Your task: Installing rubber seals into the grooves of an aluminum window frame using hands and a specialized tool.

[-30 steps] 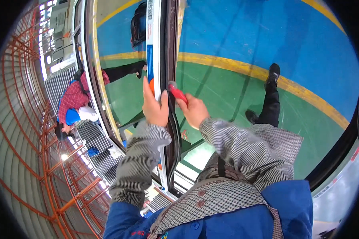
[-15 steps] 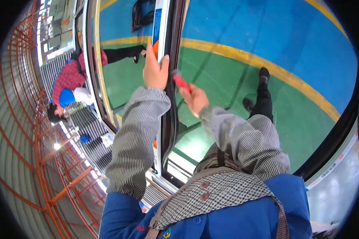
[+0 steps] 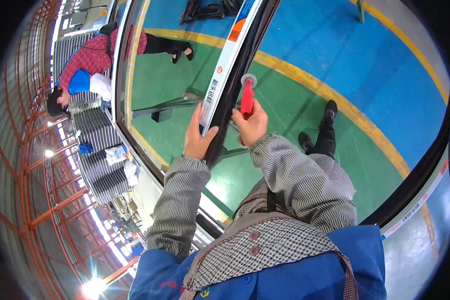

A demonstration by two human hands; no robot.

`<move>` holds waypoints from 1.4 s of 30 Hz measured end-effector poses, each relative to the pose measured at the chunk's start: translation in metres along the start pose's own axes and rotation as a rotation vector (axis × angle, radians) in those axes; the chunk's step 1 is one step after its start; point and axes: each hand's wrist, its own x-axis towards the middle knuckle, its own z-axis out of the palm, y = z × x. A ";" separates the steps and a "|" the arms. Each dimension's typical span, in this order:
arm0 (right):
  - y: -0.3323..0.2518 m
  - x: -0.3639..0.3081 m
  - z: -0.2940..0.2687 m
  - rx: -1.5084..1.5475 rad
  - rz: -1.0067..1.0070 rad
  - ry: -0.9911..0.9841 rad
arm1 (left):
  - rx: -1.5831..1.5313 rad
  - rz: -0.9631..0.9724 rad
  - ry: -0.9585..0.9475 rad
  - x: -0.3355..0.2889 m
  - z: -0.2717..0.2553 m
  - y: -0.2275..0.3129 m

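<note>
In front of me runs a frame bar covered in white printed film, with a black rubber seal strip along its right side. My left hand straddles the bar near its close end, fingers on the left side and thumb on the right. My right hand is closed round the handle of a red roller tool. The tool's round grey wheel points away from me, just right of the black strip and seemingly apart from it. The fingertips of my right hand are beside the strip.
Another frame side curves along the right. At the left, a person in a red checked shirt bends by stacked grey profiles. Dark coiled strips lie on the blue floor beyond the bar. A dark metal support stands left of the bar.
My left hand has come down along the bar toward me. The roller tool, blurred and slanted before, now stands more upright with its wheel showing. The view has shifted, and the bar slants more.
</note>
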 end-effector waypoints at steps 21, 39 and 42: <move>-0.006 -0.004 0.027 -0.432 -0.016 0.180 | 0.032 -0.126 0.173 0.008 0.016 0.007; 0.016 0.005 0.039 0.215 0.140 0.085 | 0.170 -0.135 0.242 0.008 0.026 0.004; 0.008 0.009 0.030 0.242 0.204 -0.011 | 0.321 0.031 0.263 0.005 0.027 0.015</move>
